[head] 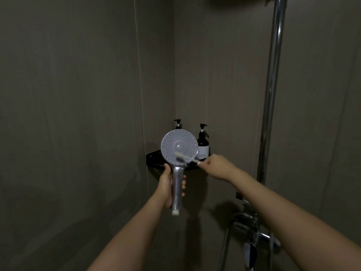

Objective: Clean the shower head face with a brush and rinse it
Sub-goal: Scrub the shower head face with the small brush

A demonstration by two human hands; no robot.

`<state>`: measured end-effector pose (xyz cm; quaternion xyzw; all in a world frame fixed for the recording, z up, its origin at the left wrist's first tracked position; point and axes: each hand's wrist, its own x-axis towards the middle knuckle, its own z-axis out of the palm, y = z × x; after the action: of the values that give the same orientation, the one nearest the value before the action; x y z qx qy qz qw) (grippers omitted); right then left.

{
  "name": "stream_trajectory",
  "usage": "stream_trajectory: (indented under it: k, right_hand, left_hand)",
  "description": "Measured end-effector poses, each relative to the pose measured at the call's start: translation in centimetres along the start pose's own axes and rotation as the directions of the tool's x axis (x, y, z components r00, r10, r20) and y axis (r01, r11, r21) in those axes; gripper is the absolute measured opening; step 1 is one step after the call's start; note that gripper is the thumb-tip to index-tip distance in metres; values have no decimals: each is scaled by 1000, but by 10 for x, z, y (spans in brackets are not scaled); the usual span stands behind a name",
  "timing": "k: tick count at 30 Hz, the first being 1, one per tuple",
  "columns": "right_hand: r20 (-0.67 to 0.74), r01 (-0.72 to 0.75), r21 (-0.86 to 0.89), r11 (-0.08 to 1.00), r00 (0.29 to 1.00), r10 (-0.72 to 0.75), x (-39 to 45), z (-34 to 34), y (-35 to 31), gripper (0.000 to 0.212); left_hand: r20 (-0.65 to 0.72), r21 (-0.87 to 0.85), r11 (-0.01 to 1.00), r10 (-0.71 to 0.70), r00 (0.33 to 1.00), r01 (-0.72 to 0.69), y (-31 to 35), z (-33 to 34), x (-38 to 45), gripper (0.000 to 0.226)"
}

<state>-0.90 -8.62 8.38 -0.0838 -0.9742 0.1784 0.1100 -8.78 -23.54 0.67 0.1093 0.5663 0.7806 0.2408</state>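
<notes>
The shower head [178,148] is held upright in front of the corner shelf [154,156], its nozzle face turned toward the camera; the left hand [168,185] has its fingers clamped round the chrome handle, well below the face. That handle looks smooth and probably slick when wet, so a full wrap there seems the sound hold, while the rigid plastic face should take scrubbing without flexing. The right hand [214,165] has its fingers pinched together on the tail of the brush [186,157], a light, slim thing whose bristles touch the lower part of the face
</notes>
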Motion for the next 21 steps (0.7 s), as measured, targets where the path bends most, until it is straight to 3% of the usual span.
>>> stream_trajectory:
  k: [2, 6, 9, 13, 17, 18, 19, 21]
  right_hand:
    - [72, -30, -77, 997, 997, 36, -1, 2, -6, 43]
    - [-173, -95, -74, 993, 982, 81, 5, -10, -12, 33]
    - [-34, 13, -29, 1000, 999, -14, 8, -9, -23, 32]
    - [-191, -25, 49, 998, 981, 34, 19, -8, -19, 31]
    - [-108, 98, 36, 995, 990, -93, 19, -2, -19, 34]
    - [-193, 55, 71, 996, 980, -40, 21, -5, -14, 35]
    - [-313, -6, 213, 977, 947, 74, 24, -10, -7, 37]
    - [-457, -46, 512, 858, 831, 318, 32, -21, 11, 42]
  left_hand:
    - [-3, 14, 1000, 10, 1000, -10, 1, 3, 1, 80]
    - [-22, 85, 996, -9, 1000, 11, -3, 6, 0, 65]
    - [-28, 128, 991, -30, 999, 33, -7, 10, -1, 48]
    - [-53, 153, 988, -11, 999, 19, -9, 14, 0, 39]
    - [-50, 161, 987, 10, 999, -2, -5, 15, 1, 38]
    - [-55, 161, 987, 13, 998, -3, -4, 13, 1, 38]
    - [-61, 159, 987, 24, 998, -14, -3, 11, 1, 38]
    - [-80, 142, 989, 62, 995, -50, -1, 4, 2, 35]
